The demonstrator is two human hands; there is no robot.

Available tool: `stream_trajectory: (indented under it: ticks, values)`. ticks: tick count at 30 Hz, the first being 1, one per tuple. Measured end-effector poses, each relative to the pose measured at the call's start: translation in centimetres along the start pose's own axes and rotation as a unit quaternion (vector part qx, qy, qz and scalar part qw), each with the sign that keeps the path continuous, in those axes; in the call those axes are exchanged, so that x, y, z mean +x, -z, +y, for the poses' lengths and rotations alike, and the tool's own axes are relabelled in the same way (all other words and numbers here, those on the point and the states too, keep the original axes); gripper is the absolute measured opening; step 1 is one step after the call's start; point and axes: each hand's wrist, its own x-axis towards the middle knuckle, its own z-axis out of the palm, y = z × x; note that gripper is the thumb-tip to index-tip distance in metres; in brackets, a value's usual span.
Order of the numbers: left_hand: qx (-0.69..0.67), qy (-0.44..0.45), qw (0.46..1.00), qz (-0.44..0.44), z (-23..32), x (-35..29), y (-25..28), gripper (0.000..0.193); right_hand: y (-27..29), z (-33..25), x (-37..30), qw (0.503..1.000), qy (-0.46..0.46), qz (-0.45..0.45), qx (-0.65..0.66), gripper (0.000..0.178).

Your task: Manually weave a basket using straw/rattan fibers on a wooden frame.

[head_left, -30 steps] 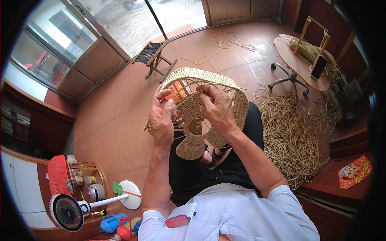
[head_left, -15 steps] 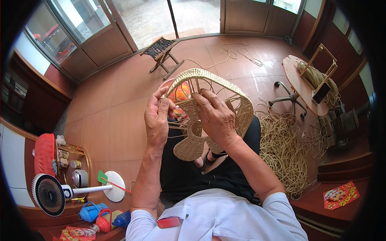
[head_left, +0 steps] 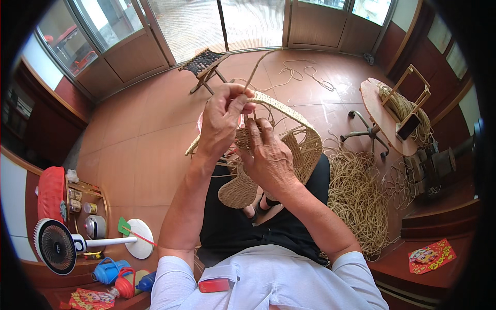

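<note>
A woven straw piece (head_left: 305,151), with a braided rim and petal-shaped woven parts with open gaps, is held up above my lap. My left hand (head_left: 221,121) is at its far rim, thumb and fingers pinched on a straw cord (head_left: 256,67). The cord's free length sticks up and bends to the right above the fingers. My right hand (head_left: 272,157) grips the woven piece near its middle, fingertips by the upright strands just below the left hand. The right thumb reaches under the left hand. Both hands cover part of the weave.
A large heap of loose straw cord (head_left: 359,196) lies on the floor to the right. Beyond it stands a wheeled round table (head_left: 373,106) bearing a cord bundle. A folding stool (head_left: 204,64) is ahead; a white fan (head_left: 56,246) and flasks (head_left: 109,270) are at left.
My left hand has moved right and up along the rim, closer to my right hand. The cord now stands up above its fingers. My right hand still grips the woven piece.
</note>
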Motion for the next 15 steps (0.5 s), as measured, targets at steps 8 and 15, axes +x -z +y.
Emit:
stream_trajectory:
  ticks: [8, 15]
  values:
    - [0.39, -0.119, 0.907, 0.106, -1.3, -4.8, -1.9, 0.01, 0.4, 0.6, 0.9, 0.998, -0.007, 0.015, 0.065, 0.046]
    - [0.306, -0.052, 0.94, 0.14, -2.8, -5.0, -2.5, 0.018, 0.3, 0.9, 0.0, 0.997, -0.011, 0.022, 0.067, 0.046]
